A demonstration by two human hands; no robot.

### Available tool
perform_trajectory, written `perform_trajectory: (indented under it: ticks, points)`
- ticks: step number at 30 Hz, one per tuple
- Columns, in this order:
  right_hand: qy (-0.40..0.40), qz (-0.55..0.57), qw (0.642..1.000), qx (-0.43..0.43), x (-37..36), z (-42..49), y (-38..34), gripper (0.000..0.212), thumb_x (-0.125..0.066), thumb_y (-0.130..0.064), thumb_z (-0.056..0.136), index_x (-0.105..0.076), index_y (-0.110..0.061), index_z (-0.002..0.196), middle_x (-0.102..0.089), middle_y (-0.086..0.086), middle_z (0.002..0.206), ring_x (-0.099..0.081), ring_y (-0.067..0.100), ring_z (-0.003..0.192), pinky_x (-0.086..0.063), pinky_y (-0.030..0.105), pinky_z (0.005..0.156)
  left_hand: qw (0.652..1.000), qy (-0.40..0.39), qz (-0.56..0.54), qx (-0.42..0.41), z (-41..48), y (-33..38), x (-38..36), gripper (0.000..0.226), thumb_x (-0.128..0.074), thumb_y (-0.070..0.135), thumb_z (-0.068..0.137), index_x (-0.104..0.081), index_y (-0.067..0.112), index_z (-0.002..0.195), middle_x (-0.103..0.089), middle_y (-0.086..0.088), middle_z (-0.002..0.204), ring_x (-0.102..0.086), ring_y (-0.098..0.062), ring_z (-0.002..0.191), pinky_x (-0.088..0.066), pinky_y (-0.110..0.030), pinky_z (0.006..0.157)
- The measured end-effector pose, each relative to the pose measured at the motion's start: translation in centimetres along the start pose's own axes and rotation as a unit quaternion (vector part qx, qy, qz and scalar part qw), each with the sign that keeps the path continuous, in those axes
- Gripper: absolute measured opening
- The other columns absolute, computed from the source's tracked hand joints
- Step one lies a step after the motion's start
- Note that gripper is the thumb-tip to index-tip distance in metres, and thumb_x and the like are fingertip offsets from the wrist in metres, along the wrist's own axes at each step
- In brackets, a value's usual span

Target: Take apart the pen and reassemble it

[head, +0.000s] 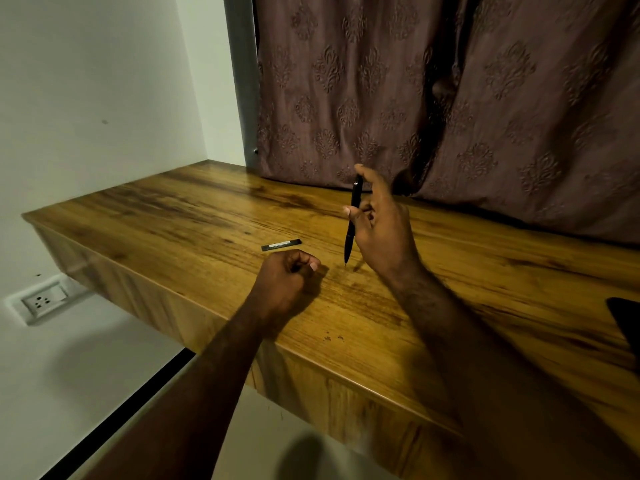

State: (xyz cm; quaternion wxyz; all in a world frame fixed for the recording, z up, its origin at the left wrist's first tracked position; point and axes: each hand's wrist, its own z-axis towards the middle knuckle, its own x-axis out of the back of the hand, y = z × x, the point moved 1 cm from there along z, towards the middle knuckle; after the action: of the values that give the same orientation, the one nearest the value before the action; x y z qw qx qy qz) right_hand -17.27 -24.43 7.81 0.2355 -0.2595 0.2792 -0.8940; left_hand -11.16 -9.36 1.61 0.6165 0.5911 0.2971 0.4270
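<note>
My right hand (382,225) holds a black pen (352,221) nearly upright, thumb and fingers pinching its upper half, with the tip pointing down just above the wooden table (194,216). A black pen cap with a silver clip (281,245) lies flat on the table to the left of the pen. Just in front of the cap, my left hand (285,280) rests on the table with its fingers curled into a loose fist. Nothing shows inside that fist.
A patterned brown curtain (450,98) hangs behind the table's far edge. A dark object (627,320) sits at the right border. A wall socket (43,301) is on the white wall below the table's left end.
</note>
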Motion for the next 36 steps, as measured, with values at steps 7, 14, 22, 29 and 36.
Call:
perform_trajectory:
  ticks: [7, 14, 22, 29, 36]
  points:
    - [0.089, 0.122, 0.983, -0.102, -0.7, -0.1, 2.0, 0.061, -0.063, -0.010, 0.090, -0.034, -0.026, 0.141, -0.064, 0.011, 0.085, -0.068, 0.022, 0.074, -0.060, 0.033, 0.061, 0.999, 0.038, -0.037, 0.009, 0.2, -0.1, -0.2, 0.014, -0.056, 0.004, 0.097, -0.070, 0.009, 0.097, -0.071, -0.005, 0.081, -0.066, -0.008, 0.067, -0.056, -0.023, 0.058]
    - [0.152, 0.250, 0.938, -0.188, -0.7, 0.3, 3.6, 0.053, -0.062, -0.003, 0.090, -0.036, -0.018, 0.134, -0.067, 0.024, 0.091, -0.070, 0.022, 0.073, -0.059, 0.031, 0.061, 0.975, 0.140, -0.164, 0.045, -0.2, -0.4, -1.6, 0.021, -0.060, 0.000, 0.093, -0.068, 0.008, 0.110, -0.073, -0.012, 0.101, -0.069, -0.016, 0.084, -0.054, -0.021, 0.069]
    - [0.152, 0.319, 0.912, -0.208, -0.9, 0.2, 3.3, 0.052, -0.060, 0.001, 0.090, -0.033, -0.012, 0.133, -0.067, 0.017, 0.088, -0.068, 0.021, 0.072, -0.058, 0.026, 0.057, 0.985, 0.108, -0.134, 0.026, -0.5, -1.0, -2.0, 0.020, -0.064, 0.002, 0.091, -0.072, 0.013, 0.106, -0.076, -0.008, 0.100, -0.071, -0.014, 0.091, -0.053, -0.023, 0.074]
    - [0.112, 0.270, 0.939, -0.179, -0.7, 0.0, 3.1, 0.054, -0.060, -0.001, 0.091, -0.035, -0.016, 0.136, -0.068, 0.018, 0.089, -0.069, 0.019, 0.073, -0.055, 0.023, 0.058, 0.986, 0.101, -0.127, 0.031, -0.6, -1.2, -1.9, 0.020, -0.065, 0.005, 0.091, -0.072, 0.017, 0.105, -0.075, -0.011, 0.104, -0.068, -0.025, 0.100, -0.054, -0.043, 0.091]
    - [0.042, 0.093, 0.992, -0.079, -0.5, -0.6, 3.1, 0.058, -0.062, -0.008, 0.090, -0.038, -0.027, 0.139, -0.063, 0.013, 0.077, -0.066, 0.022, 0.074, -0.059, 0.044, 0.067, 0.989, 0.124, -0.078, 0.020, -0.6, -0.9, -2.0, 0.020, -0.062, 0.005, 0.093, -0.071, 0.014, 0.109, -0.073, -0.004, 0.105, -0.068, -0.020, 0.104, -0.055, -0.037, 0.093]
